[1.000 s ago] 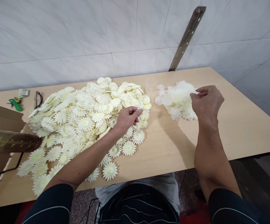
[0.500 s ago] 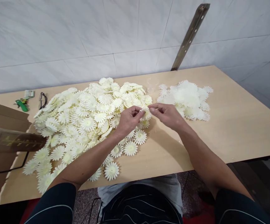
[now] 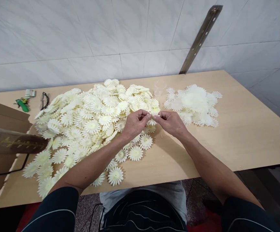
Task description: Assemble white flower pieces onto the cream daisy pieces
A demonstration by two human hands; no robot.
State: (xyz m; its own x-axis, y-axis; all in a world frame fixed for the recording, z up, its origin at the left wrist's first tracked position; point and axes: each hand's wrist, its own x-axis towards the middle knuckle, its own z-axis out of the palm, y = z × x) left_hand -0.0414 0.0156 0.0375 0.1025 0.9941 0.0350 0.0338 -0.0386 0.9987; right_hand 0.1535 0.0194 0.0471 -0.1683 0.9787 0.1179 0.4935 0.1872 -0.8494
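Note:
My left hand (image 3: 136, 123) is closed in a pinch, palm turned inward, at the right edge of a big heap of pale yellow artificial flower layers (image 3: 91, 126). Facing it, my right hand (image 3: 171, 123) is closed too, thumb against forefinger. Between the two sets of fingertips shows a small whitish flower piece (image 3: 150, 116), mostly covered by the fingers, so its full shape is hidden. A smaller stack of whiter flower layers (image 3: 195, 103) lies just beyond my right hand.
Clear plastic bits (image 3: 159, 87) lie near the wall. A green-handled tool (image 3: 22, 105) and dark-framed glasses (image 3: 44, 100) are at the far left. A brown-tinted bottle (image 3: 19, 142) and a cardboard box (image 3: 3, 129) stand left. A metal bracket (image 3: 201, 40) leans at the wall.
My right hand has moved slightly left, and its fingertips now meet those of my left hand. The view has shifted slightly.

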